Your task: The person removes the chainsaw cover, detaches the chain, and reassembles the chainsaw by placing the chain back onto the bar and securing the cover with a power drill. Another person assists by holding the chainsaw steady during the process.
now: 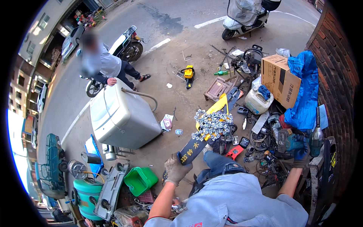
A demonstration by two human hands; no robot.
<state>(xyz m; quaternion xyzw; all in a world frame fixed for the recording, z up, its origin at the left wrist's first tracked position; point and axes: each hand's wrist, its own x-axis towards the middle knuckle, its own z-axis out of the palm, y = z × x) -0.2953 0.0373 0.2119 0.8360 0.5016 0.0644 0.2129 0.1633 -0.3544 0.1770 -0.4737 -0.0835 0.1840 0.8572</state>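
My gloved left hand (177,167) grips a dark chainsaw bar (192,150) with yellow markings, held diagonally before me. A bunched silver saw chain (211,124) lies over its upper part, with a yellow piece (223,103) beneath. My gloved right hand (301,159) is at the right among tools, beside a teal power tool (289,142) and an upright dark bottle-like tool (316,140); its fingers are too unclear to read.
A person (109,64) rests a hand on a white appliance (124,117) at left. Scooters (245,20), a yellow chainsaw (189,73), a green bin (140,181), a cardboard box (278,81), blue tarp (302,94), jerrycan (257,100) and scattered tools surround me. A brick wall (332,64) bounds the right.
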